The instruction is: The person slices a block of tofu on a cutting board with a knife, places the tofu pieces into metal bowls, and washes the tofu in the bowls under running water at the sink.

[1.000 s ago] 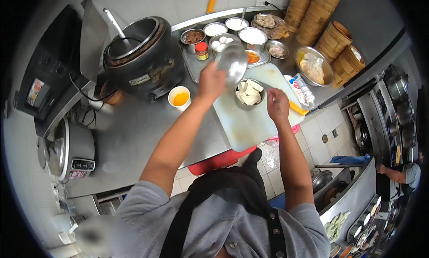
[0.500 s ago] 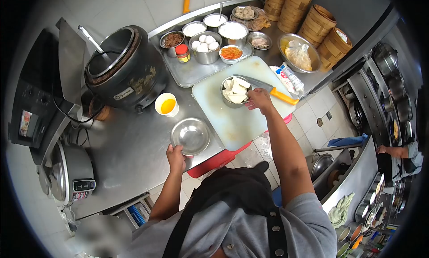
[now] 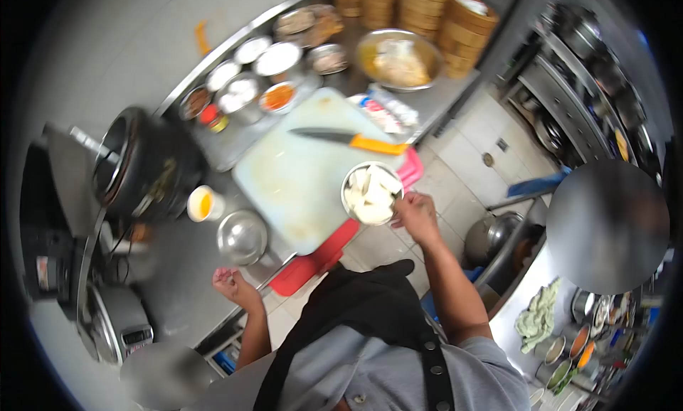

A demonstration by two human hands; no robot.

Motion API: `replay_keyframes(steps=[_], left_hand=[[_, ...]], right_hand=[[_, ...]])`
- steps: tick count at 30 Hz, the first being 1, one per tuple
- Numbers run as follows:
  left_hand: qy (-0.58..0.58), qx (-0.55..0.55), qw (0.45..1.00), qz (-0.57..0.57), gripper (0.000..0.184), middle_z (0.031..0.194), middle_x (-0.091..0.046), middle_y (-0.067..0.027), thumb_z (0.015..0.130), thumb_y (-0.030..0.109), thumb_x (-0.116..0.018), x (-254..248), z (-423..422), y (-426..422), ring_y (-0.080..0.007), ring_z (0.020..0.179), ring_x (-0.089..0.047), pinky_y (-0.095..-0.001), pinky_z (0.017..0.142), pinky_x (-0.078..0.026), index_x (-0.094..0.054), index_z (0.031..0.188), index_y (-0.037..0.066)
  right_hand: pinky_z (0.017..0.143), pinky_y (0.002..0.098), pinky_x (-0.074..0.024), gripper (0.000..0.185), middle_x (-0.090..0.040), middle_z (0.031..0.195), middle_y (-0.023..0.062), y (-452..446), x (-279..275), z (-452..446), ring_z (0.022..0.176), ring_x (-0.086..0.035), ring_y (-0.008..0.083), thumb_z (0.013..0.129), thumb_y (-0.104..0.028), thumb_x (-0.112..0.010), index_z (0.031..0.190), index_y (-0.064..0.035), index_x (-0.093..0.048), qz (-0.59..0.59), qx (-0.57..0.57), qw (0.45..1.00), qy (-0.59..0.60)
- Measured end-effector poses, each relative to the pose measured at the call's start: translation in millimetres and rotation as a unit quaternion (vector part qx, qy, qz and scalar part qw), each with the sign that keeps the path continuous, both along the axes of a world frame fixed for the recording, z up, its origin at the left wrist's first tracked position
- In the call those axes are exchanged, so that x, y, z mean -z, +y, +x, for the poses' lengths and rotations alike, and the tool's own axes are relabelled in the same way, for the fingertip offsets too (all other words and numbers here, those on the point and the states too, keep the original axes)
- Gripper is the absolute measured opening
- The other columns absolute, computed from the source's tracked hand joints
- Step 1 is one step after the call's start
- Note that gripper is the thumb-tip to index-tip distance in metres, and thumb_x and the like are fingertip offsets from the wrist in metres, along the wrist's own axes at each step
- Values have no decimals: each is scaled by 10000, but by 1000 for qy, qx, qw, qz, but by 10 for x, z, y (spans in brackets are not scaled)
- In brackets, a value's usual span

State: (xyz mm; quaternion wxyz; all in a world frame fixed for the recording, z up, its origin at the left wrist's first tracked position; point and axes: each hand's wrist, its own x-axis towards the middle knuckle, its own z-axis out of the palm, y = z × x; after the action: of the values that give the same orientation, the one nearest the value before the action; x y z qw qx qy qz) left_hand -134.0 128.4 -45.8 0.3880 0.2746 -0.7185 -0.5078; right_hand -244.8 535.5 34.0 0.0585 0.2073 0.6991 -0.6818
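My right hand [image 3: 416, 215] is closed on the rim of a small metal bowl [image 3: 346, 201]. The bowl holds pale white cut chunks [image 3: 373, 193] and hangs off the near right side of the cutting board [image 3: 277, 169]. My left hand [image 3: 236, 286] is blurred, its fingers curled loosely together with nothing seen in them. Just beyond it, a shallow metal bowl [image 3: 242, 238] sits on the steel counter [image 3: 171, 269], apart from the fingers. A knife with an orange handle [image 3: 380, 145] lies across the board.
A cup of yellow liquid [image 3: 205, 203] stands beside a large dark cooker [image 3: 146, 173]. A tray [image 3: 222, 151] bears several ingredient bowls. Bamboo steamers [image 3: 466, 34] and a wide basin [image 3: 430, 52] are at the back. A red container [image 3: 313, 262] is under the counter edge.
My right hand has lifted the bowl of white chunks off the board, toward me. My left hand has let go of the shallow bowl. The view has turned right.
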Motion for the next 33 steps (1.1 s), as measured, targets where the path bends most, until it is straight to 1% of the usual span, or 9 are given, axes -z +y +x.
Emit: replay_keyframes(steps=[2, 4, 7, 9, 15, 23, 28, 30, 33], left_hand=[[-58, 208, 968, -124, 556, 1169, -493, -166, 806, 279, -752, -615, -280, 746, -274, 1066, -497, -413, 936, -421, -474, 1209, 17], [-39, 391, 890, -231, 668, 1250, -473, -200, 743, 369, -805, -1026, -645, 1603, -330, 1160, -467, -467, 995, -378, -498, 1220, 16], [28, 599, 748, -283, 901, 1397, -391, -240, 656, 526, -829, -1188, -949, 2938, -421, 1320, -367, -529, 1078, -292, -470, 1330, 46], [77, 668, 669, -316, 932, 1446, -345, -233, 665, 558, -805, -1251, -998, 3695, -439, 1353, -329, -570, 1096, -251, -448, 1373, 69], [91, 749, 565, -335, 851, 1465, -343, -208, 718, 532, -762, -1064, -1205, 5118, -423, 1379, -305, -606, 1096, -227, -453, 1373, 85], [184, 768, 560, -250, 750, 1341, -485, -204, 673, 368, -848, -895, -1860, 6634, -409, 1252, -470, -497, 1060, -358, -526, 1263, 35], [202, 836, 456, -230, 892, 1391, -410, -226, 663, 452, -844, -810, -2101, 7520, -416, 1280, -420, -494, 1072, -345, -445, 1331, 16], [208, 866, 414, -189, 915, 1405, -382, -228, 701, 505, -808, -885, -2144, 7892, -418, 1285, -404, -496, 1071, -342, -403, 1361, 18], [179, 915, 353, -73, 906, 1422, -339, -253, 800, 554, -708, -900, -2063, 8440, -400, 1319, -368, -477, 1093, -310, -316, 1409, 11]], right_hand=[[462, 288, -507, 227, -610, 590, 108, 397, -7, 305, 493, -596, 152, 793, -147, -624, 652, 27, -585, -14, 33, 999, -33], [461, 285, -507, 244, -606, 585, 104, 757, -46, 518, 498, -600, 153, 793, -144, -626, 618, 11, -554, -8, 65, 996, -58], [462, 289, -512, 205, -596, 602, 86, 1283, 4, 809, 491, -586, 150, 790, -112, -629, 628, -16, -549, -10, 120, 990, -76], [457, 295, -495, 255, -586, 573, 89, 1606, 55, 955, 492, -595, 152, 790, -136, -626, 590, -15, -526, -13, 169, 983, -63], [457, 293, -483, 270, -569, 559, 83, 2501, -40, 1152, 488, -589, 152, 785, -145, -614, 575, -5, -519, 26, 276, 961, -1], [468, 318, -473, 219, -579, 578, 84, 3611, -37, 731, 522, -578, 156, 790, -148, -608, 616, -25, -555, 20, 376, 926, 23], [536, 372, -462, 285, -581, 558, 117, 4227, 2, 598, 494, -540, 245, 742, -255, -614, 590, -19, -563, 226, 421, 878, -17], [538, 367, -457, 306, -582, 542, 125, 4490, -145, 587, 491, -534, 249, 729, -268, -620, 570, -15, -557, 104, 489, 862, -83], [540, 372, -458, 334, -573, 527, 137, 4722, -212, 772, 492, -536, 246, 709, -291, -636, 547, -13, -545, 41, 587, 803, -96]])
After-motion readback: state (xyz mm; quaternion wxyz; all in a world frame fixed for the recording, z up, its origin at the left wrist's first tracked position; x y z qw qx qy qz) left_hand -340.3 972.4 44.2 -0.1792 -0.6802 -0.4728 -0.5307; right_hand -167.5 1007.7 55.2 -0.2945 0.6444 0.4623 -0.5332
